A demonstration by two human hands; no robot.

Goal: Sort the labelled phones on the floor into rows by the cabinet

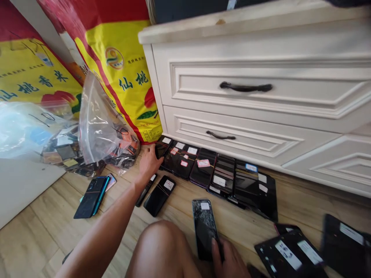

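My left hand reaches to the far left end of a row of phones, its fingers closed on the edge of a dark phone with a white label. In my right hand, close to my knee, is a smartphone with a badly cracked screen and a white sticker at its top. The thumb lies over its lower edge. Just below my left hand, a black phone with a label lies beside a narrower dark phone, partly covered by my arm.
Stacked labelled phones line the base of a white drawer cabinet. Dark tablets lie at right, a blue-edged phone at left. Clear bags of parts stand before yellow-red rice sacks on the wood floor.
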